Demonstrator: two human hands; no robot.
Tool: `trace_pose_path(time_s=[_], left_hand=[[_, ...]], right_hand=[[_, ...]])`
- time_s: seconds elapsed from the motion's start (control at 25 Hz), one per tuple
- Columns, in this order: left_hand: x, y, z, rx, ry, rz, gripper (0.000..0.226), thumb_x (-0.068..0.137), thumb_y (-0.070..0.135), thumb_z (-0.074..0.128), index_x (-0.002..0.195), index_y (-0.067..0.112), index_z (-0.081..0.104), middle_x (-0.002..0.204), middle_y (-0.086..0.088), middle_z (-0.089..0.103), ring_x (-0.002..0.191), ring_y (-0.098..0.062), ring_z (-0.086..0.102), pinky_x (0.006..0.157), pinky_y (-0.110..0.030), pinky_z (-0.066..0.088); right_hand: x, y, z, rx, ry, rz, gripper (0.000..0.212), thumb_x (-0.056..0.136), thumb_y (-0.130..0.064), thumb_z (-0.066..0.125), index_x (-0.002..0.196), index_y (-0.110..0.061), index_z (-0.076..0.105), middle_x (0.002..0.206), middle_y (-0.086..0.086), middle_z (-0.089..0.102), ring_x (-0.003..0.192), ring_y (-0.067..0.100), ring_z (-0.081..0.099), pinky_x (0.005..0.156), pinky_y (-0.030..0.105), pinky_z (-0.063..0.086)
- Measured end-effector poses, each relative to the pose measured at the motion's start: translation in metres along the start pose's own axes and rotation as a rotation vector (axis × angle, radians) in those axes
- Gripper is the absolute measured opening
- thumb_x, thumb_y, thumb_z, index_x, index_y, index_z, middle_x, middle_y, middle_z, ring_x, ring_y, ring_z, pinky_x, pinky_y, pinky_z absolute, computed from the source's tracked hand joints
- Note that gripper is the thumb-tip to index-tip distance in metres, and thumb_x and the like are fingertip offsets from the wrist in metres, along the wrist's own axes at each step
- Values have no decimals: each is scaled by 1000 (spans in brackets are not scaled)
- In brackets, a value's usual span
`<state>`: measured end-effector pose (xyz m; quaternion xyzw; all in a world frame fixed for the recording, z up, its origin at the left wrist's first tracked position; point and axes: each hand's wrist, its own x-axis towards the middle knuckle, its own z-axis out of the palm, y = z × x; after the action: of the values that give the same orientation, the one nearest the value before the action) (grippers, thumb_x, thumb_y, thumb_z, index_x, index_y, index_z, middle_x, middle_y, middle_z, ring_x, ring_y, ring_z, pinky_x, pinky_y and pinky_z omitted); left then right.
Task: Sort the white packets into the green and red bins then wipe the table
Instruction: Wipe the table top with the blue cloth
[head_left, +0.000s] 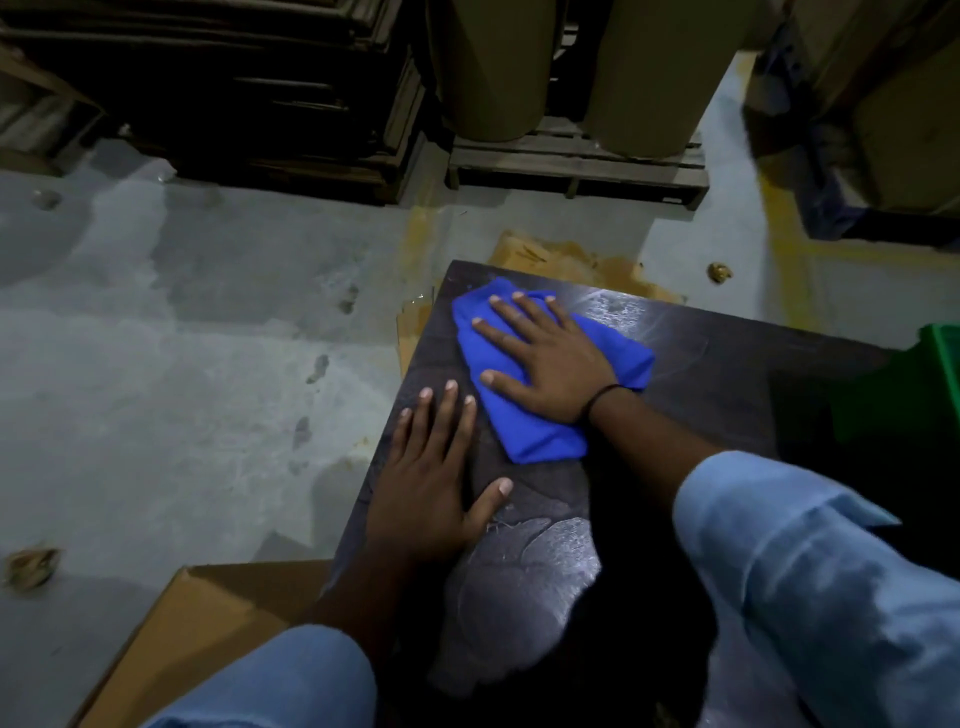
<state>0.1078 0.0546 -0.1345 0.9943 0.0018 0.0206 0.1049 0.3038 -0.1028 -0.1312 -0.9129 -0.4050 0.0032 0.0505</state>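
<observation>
Blue cloth (537, 434) lies near the far left corner of the desk (727, 374), our right hand (550, 364) spread flat on it, pressing so it wipes evenly. Left hand (431, 478) rests flat just beside, likely bracing us. No packets showing; green bin (937, 364) at right.

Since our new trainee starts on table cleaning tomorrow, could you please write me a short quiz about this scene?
1. True or false: the right hand lies flat on the blue cloth.
2. What colour is the bin at the right edge of the table?
3. The left hand rests on: A the blue cloth, B the bare table, C the bin.
Key: 1 true; 2 green; 3 B.
</observation>
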Motion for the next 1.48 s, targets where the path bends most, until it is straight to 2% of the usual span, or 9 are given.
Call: trace_pose_path(time_s=[0.16,0.24,0.4,0.52,0.68,0.72,0.92,1.16,1.48], left_hand=[[-1,-1,-2,-16,1,24,90,95,69,42,162,15,17,171,-7,4,158,-30,-1,125,-52,16],[-2,-1,-2,-16,1,27,89,96,68,42,162,14,18,171,-7,4,158,-30,-1,125,-52,16],[-1,0,-3,3,-13,26,90,96,68,42,162,12,18,171,-9,5,158,-31,0,124,-53,17],[0,-2,-3,6,-16,27,90,96,68,42,162,12,17,171,-9,4,158,-31,-1,124,-53,17],[-1,-1,-4,24,-25,18,90,96,69,38,162,13,15,171,-8,2,158,-30,-3,125,-53,17],[-1,-1,-4,29,-32,21,90,96,70,37,162,12,16,171,-9,2,158,-31,-3,124,-53,17],[0,-2,-4,51,-60,23,91,95,69,37,162,11,16,171,-11,3,158,-32,-2,124,-54,17],[0,-3,-4,15,-34,25,91,95,70,37,162,12,16,171,-9,3,158,-30,-3,125,-53,16],[-1,-4,-2,21,-37,27,91,96,70,36,162,12,15,171,-10,2,158,-30,-2,125,-52,13]], right_hand=[[-10,59,-8,-20,23,535,74,93,-72,20,156,-35,25,165,3,24,152,29,17,122,55,6],[-6,44,-4,-10,31,651,75,94,-71,20,157,-31,25,165,6,23,152,33,14,122,58,3],[-46,-21,1,-23,70,309,71,96,-69,27,157,-33,25,166,2,20,154,28,12,122,55,8],[-72,6,-7,-56,3,150,70,96,-71,27,158,-37,21,167,-3,16,155,23,10,124,51,6],[-46,42,-11,3,56,794,74,94,-71,22,158,-34,21,167,3,15,154,29,7,123,55,3],[-40,25,-8,-10,66,830,74,95,-70,21,158,-32,21,167,4,13,154,30,6,123,56,2],[-79,-20,-5,-3,28,213,69,96,-70,31,157,-37,24,167,-3,18,155,23,11,124,51,7],[-53,43,-8,26,70,869,71,95,-70,23,157,-35,22,168,2,14,154,28,6,123,53,1],[-113,-19,-10,-35,-2,210,68,97,-70,31,157,-39,22,167,-6,15,155,20,7,125,47,5]])
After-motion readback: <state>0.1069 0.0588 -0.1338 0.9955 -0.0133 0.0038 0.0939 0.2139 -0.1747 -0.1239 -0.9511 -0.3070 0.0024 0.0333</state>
